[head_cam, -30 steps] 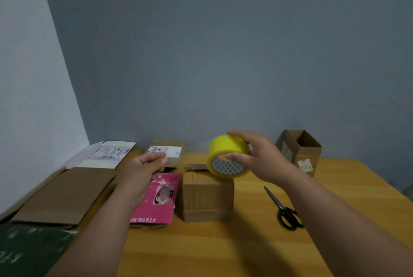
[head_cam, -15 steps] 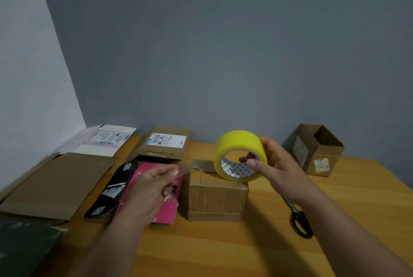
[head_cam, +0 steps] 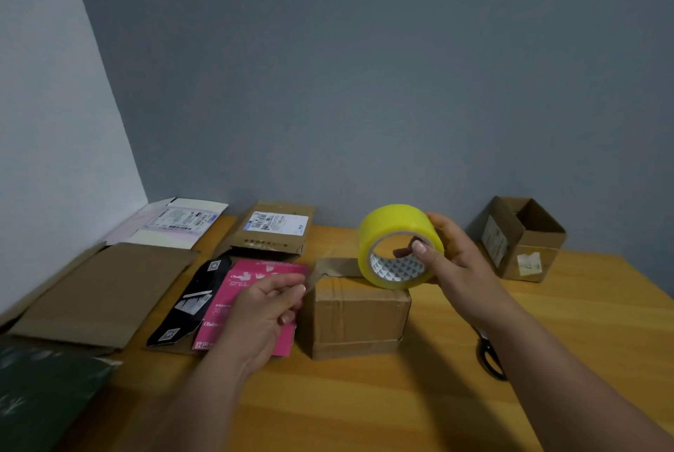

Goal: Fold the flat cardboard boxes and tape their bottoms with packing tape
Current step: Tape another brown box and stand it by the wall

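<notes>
A small brown folded cardboard box (head_cam: pixel 357 316) stands on the wooden table (head_cam: pixel 364 400). My right hand (head_cam: pixel 463 269) grips a yellow roll of packing tape (head_cam: pixel 395 232), thumb inside its core, just above the box's top right corner. A clear strip of tape (head_cam: pixel 328 271) runs left from the roll over the box's top. My left hand (head_cam: pixel 266 309) pinches the strip's free end at the box's top left edge.
Several flat boxes lie to the left: a pink one (head_cam: pixel 251 287), a black one (head_cam: pixel 193 302), a labelled brown one (head_cam: pixel 273 229), a white one (head_cam: pixel 175 221) and a large brown sheet (head_cam: pixel 105 291). An open box (head_cam: pixel 525 243) stands back right. Black scissors (head_cam: pixel 490 360) show under my right forearm.
Both hands came down to the folded box. The roll now sits over its top right corner, and my left hand has drawn the tape end leftward.
</notes>
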